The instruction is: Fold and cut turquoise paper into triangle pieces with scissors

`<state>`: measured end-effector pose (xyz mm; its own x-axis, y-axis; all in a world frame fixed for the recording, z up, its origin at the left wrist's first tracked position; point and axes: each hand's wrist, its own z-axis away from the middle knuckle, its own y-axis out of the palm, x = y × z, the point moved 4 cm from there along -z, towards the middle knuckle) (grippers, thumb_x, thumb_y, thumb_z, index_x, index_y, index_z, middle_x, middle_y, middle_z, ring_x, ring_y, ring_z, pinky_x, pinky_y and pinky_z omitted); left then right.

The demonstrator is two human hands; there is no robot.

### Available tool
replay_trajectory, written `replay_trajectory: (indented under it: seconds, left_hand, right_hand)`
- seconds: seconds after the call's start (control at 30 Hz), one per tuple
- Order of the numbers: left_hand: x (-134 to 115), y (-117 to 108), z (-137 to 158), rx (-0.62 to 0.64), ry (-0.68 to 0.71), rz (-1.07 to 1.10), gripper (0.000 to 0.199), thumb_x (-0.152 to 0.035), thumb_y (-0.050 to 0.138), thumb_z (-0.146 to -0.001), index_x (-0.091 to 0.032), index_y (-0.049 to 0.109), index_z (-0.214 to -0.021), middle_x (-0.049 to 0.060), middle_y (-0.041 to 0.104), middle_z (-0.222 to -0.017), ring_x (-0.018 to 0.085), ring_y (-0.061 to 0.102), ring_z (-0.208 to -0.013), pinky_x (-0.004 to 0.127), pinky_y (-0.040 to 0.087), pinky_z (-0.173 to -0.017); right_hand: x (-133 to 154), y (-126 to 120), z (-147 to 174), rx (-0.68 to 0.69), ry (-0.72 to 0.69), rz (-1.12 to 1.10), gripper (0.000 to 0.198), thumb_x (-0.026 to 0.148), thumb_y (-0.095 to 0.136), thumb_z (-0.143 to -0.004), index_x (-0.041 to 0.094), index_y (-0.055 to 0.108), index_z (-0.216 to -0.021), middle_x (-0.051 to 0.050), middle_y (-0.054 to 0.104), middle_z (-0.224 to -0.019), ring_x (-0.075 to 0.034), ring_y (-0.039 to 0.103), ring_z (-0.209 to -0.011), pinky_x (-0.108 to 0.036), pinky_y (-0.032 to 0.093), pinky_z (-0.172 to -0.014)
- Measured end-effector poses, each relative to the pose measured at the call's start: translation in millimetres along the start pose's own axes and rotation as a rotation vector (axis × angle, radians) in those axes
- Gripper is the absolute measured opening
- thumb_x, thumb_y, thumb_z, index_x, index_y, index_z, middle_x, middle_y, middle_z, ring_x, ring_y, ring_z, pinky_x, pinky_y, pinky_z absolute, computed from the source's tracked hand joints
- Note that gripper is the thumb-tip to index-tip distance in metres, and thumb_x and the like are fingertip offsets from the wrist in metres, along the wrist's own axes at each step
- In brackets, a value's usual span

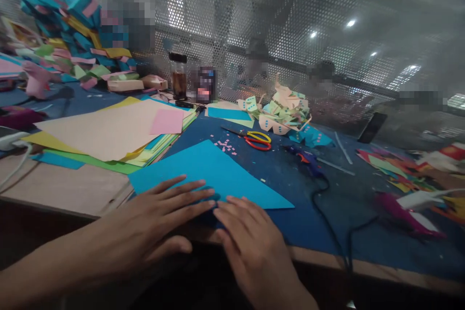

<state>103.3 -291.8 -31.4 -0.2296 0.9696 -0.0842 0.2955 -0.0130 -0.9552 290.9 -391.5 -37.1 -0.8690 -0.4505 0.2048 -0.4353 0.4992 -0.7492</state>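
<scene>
A blue sheet of paper (214, 169), folded into a rough triangle, lies at the table's near edge. My left hand (170, 213) rests flat over its lower left part, fingers stretched out to the right. On the lower middle edge of the sheet lies my right hand (247, 227), its fingers extended and side by side. The fingertips of both hands nearly meet over the near edge. Behind the sheet are small pink paper scraps (225, 146) and scissors (254, 138) with one yellow and one red handle.
A stack of coloured paper (98, 128) stands to the left. A glue gun (307, 160) with a dark cord lies on the right, near paper strips. Farther back are a bottle (178, 77), a cluster of folded paper pieces (285, 111) and a phone (372, 127).
</scene>
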Motion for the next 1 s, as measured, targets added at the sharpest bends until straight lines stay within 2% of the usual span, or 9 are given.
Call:
replay_trajectory:
  seconds: [0.13,0.27,0.37,0.47,0.57,0.7,0.8,0.9,1.0]
  left_hand:
    - [7,3,-18,-0.043,-0.002,0.082,0.037,-0.038,0.053,-0.102,-0.032,0.062,-0.137,0.002,0.068,-0.134,0.020,0.062,-0.124,0.033,0.050,-0.105]
    - [21,-2,-27,0.008,-0.005,0.203,0.030,-0.035,0.054,-0.101,-0.033,0.069,-0.127,0.003,0.071,-0.129,0.020,0.065,-0.118,0.030,0.055,-0.097]
    - [35,-8,-41,0.085,0.018,0.285,0.027,-0.035,0.052,-0.102,-0.032,0.073,-0.119,0.004,0.071,-0.127,0.020,0.065,-0.115,0.030,0.055,-0.096]
    - [54,-11,-61,0.114,-0.003,0.264,0.027,-0.038,0.053,-0.101,-0.029,0.073,-0.118,0.006,0.070,-0.129,0.022,0.065,-0.117,0.034,0.055,-0.098]
    - [73,-6,-78,0.147,-0.018,0.245,0.028,-0.036,0.055,-0.100,-0.027,0.072,-0.119,0.006,0.068,-0.132,0.023,0.063,-0.120,0.036,0.052,-0.101]
    - [89,2,-91,0.098,0.010,0.254,0.027,-0.034,0.054,-0.099,-0.024,0.073,-0.116,0.008,0.068,-0.131,0.024,0.061,-0.122,0.039,0.050,-0.104]
    - [95,7,-94,0.065,0.016,0.255,0.026,-0.033,0.055,-0.099,-0.024,0.073,-0.115,0.007,0.068,-0.130,0.023,0.060,-0.123,0.041,0.048,-0.106]
    - [99,13,-95,0.032,0.020,0.260,0.025,-0.034,0.056,-0.098,-0.024,0.073,-0.114,0.007,0.068,-0.128,0.022,0.060,-0.121,0.041,0.047,-0.106]
    - [103,17,-94,-0.014,-0.007,0.262,0.026,-0.038,0.057,-0.097,-0.023,0.071,-0.113,0.008,0.069,-0.124,0.022,0.061,-0.118,0.040,0.048,-0.105]
  right_hand:
    - [2,7,-7,0.092,0.016,-0.042,0.027,0.021,0.049,-0.102,0.018,0.070,-0.117,-0.006,0.073,-0.120,-0.023,0.065,-0.114,-0.039,0.055,-0.099]
    - [-13,-5,-8,0.128,0.046,-0.030,0.026,0.021,0.050,-0.101,0.020,0.073,-0.113,-0.006,0.075,-0.114,-0.021,0.068,-0.107,-0.036,0.056,-0.094]
    - [-24,-18,-15,0.225,0.061,0.035,0.024,0.024,0.051,-0.102,0.021,0.075,-0.104,-0.005,0.077,-0.104,-0.020,0.070,-0.097,-0.033,0.058,-0.083]
    - [-25,-38,-25,0.285,0.013,0.177,0.028,0.030,0.049,-0.103,0.020,0.075,-0.100,-0.006,0.077,-0.095,-0.022,0.072,-0.087,-0.035,0.058,-0.076]
    - [-18,-66,-28,0.247,-0.026,0.236,0.034,0.038,0.045,-0.104,0.024,0.075,-0.103,-0.006,0.077,-0.095,-0.022,0.072,-0.084,-0.035,0.057,-0.073]
    - [-7,-105,-18,0.233,-0.042,0.128,0.027,0.046,0.053,-0.099,0.033,0.076,-0.107,-0.002,0.079,-0.093,-0.021,0.072,-0.076,-0.033,0.057,-0.068]
    - [-5,-125,-14,0.195,0.003,0.048,0.027,0.053,0.059,-0.094,0.035,0.077,-0.100,0.000,0.079,-0.086,-0.021,0.072,-0.074,-0.033,0.058,-0.065]
    - [-9,-119,-27,0.291,0.047,0.050,0.030,0.054,0.058,-0.095,0.031,0.078,-0.097,-0.002,0.079,-0.088,-0.021,0.072,-0.074,-0.034,0.058,-0.068]
    - [-23,-88,-57,0.367,0.001,0.119,0.025,0.041,0.057,-0.098,0.027,0.077,-0.100,-0.004,0.078,-0.096,-0.022,0.072,-0.086,-0.035,0.058,-0.079]
